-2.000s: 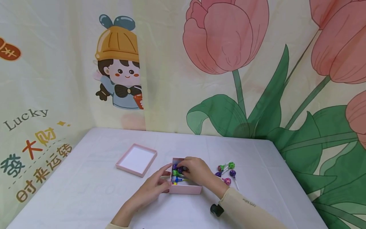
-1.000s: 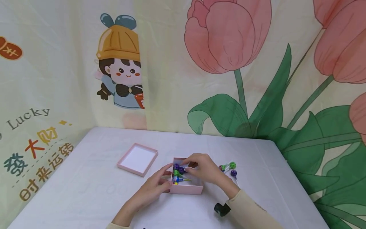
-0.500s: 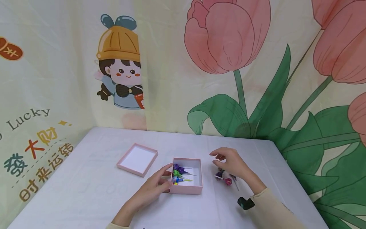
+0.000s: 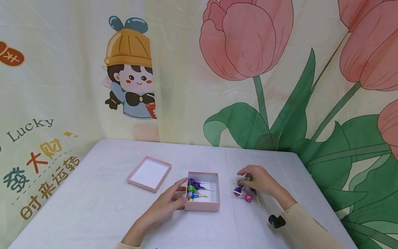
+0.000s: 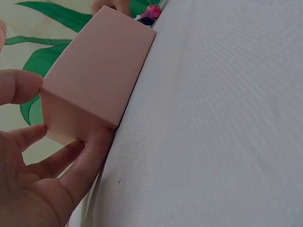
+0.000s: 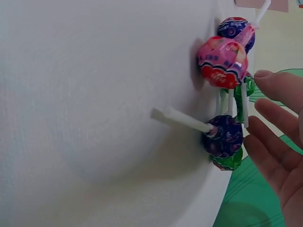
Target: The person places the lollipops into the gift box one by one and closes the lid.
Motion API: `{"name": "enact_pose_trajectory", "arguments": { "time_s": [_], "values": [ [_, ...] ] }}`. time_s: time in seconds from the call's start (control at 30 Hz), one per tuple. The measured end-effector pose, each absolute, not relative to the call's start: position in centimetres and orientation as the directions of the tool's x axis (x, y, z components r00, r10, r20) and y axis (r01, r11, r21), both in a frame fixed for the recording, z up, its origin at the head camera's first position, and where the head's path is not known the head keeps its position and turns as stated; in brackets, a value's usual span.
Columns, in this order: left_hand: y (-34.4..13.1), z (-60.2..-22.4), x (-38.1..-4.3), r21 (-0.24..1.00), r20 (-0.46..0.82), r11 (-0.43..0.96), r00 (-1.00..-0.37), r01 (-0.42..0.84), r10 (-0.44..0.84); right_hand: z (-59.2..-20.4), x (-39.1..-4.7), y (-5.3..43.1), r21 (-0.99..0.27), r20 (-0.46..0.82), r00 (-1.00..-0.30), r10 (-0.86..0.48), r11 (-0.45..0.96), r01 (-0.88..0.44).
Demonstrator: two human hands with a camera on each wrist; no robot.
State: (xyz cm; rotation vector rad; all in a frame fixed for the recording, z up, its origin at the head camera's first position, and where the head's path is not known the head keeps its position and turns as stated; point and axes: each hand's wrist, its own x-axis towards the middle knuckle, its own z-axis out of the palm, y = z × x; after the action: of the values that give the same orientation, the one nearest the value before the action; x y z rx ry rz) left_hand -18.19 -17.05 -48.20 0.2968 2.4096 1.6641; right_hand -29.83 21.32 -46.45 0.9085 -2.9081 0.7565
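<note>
My left hand rests its fingertips against the left end of an open pink box. In the left wrist view, its thumb touches the box's top corner and its straight fingers lie on the end wall. Inside lie several wrapped lollipops, among them a green one and a blue one, heads to the left. My right hand is over a small pile of lollipops right of the box. In the right wrist view, thumb and fingers stand apart beside a pink lollipop and a purple one.
A pink-rimmed box lid lies inside-up behind and left of the box. A white cloth covers the table. Behind it hangs a curtain printed with tulips. A black device sits at my right wrist.
My right hand has left the box and moved right, then down over the lollipop pile. One more purple lollipop shows clearly in the box. My left hand has stayed at the box.
</note>
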Motion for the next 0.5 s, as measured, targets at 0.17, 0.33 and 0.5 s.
{"name": "enact_pose_trajectory", "arguments": {
  "time_s": [0.17, 0.33, 0.5],
  "values": [
    [-17.17, -48.25, -18.15, 0.939, -0.042, 0.338, -0.957, 0.060, 0.286, -46.67, -30.02, 21.27, -0.436, 0.100, -0.852, -0.515, 0.747, -0.502],
    [-17.22, -48.41, -18.15, 0.942, -0.038, 0.329, -0.957, 0.061, 0.288, -46.50, -30.15, 21.05, -0.414, 0.067, -0.859, -0.507, 0.769, -0.487],
    [-17.19, -48.38, -18.18, 0.941, -0.046, 0.335, -0.958, 0.054, 0.283, -46.46, -30.37, 20.98, -0.384, 0.025, -0.856, -0.516, 0.786, -0.485]
  ]
}}
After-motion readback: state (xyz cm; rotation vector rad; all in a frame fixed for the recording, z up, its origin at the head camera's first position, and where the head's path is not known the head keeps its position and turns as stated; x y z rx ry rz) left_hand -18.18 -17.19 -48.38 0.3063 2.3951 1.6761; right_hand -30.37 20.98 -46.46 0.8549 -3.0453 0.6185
